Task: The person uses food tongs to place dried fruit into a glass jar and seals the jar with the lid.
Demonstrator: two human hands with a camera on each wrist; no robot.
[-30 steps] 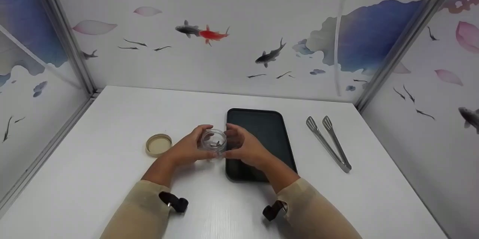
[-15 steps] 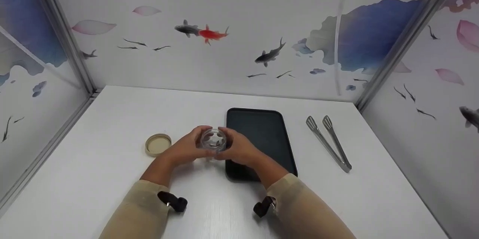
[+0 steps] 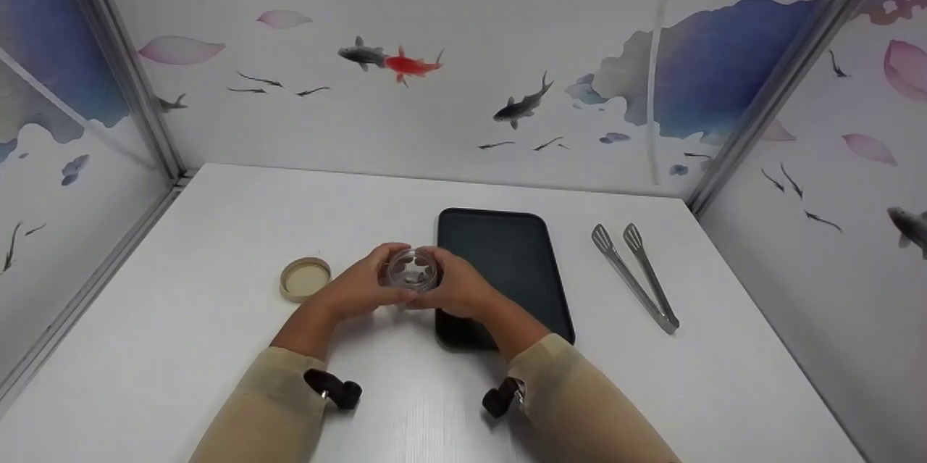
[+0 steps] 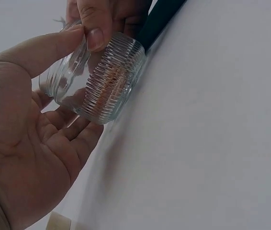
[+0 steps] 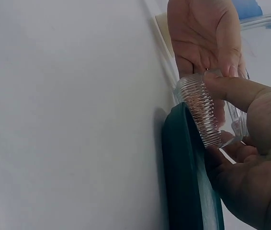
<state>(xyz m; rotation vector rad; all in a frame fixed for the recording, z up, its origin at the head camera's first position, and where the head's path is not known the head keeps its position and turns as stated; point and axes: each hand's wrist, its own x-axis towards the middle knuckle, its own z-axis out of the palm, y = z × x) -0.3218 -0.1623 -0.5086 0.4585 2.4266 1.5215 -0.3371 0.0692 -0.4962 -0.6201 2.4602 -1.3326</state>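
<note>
A clear glass jar (image 3: 413, 272) with a ribbed lower wall stands between my two hands, its round mouth facing up. My left hand (image 3: 369, 280) curls round its left side, thumb at the front. From the right, my right hand (image 3: 458, 288) wraps the other side, its thumb meeting the left one near the front. The left wrist view shows the ribbed glass jar (image 4: 107, 81) with fingers behind it. In the right wrist view the jar (image 5: 200, 103) overlaps the end of the dark tray (image 5: 178, 163).
A round beige lid (image 3: 305, 280) lies left of the jar. The dark rectangular tray (image 3: 500, 253) lies under and beside my right hand. Metal tongs (image 3: 641, 278) rest spread on the table's right side. Printed wall panels (image 3: 434, 122) enclose the white table (image 3: 239, 224).
My right hand has moved left and closed in round the jar, its fingers now against the glass. The left hand and the jar stay nearly in place.
</note>
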